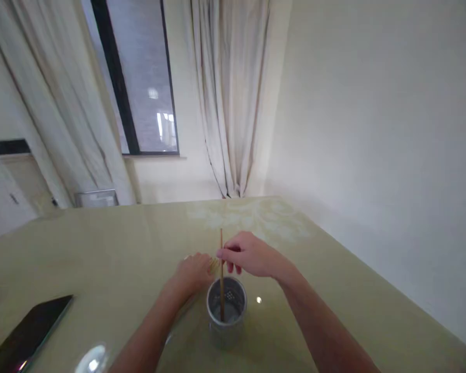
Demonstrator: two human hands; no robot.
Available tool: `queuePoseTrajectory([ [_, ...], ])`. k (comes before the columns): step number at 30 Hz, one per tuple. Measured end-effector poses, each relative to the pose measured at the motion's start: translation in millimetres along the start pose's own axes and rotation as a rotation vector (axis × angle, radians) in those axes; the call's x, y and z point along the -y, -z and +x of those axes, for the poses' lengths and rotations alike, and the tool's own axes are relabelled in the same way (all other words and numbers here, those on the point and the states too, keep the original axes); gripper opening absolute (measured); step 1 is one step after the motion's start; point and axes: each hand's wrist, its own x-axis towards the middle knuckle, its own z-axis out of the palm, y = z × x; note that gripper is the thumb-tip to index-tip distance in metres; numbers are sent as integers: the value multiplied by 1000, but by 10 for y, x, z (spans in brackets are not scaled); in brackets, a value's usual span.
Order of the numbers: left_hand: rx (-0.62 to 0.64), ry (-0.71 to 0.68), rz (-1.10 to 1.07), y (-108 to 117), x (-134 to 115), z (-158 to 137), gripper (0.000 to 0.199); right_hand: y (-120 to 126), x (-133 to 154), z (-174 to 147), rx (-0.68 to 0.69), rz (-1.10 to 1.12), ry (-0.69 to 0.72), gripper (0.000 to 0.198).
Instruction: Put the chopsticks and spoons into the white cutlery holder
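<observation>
Here's the right hand [249, 254], thumb and fingers pinching a stick [221, 274] upright, its lower end down inside the metal cup [227, 336], which stands well short of the far edge of the surface [120, 248] and well in from the right edge along the wall [373, 129]. Just beside it, the left hand [194, 272] curls palm down by some pale tips [214, 265], though whether it grips them I can't tell, while over toward the surface's near left corner lies a dark phone [33, 331], well apart from the cup.
</observation>
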Motion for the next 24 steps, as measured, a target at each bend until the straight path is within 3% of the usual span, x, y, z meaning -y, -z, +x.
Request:
queuePoseTrajectory([
  [4,-53,40,-166,177,164,80,25,13,-51,-9,14,-8,-27,43],
  [8,-83,-91,-689,572,269,-74,31,125,-10,-61,-214,-115,-9,47],
  [11,-333,-221,-963,906,163,-346,34,170,103,-131,-469,-110,90,46],
  [14,-580,-332,-1118,1096,-103,-603,32,113,252,-211,-481,152,216,36],
  [17,-678,-400,-1176,1112,-405,-746,27,10,378,-274,-366,379,342,33],
  [20,-709,-408,-1207,1059,-605,-780,25,-36,428,-307,-410,411,392,32],
  [24,-764,-336,-1147,1005,-558,-655,31,62,370,-320,-489,375,361,33],
])
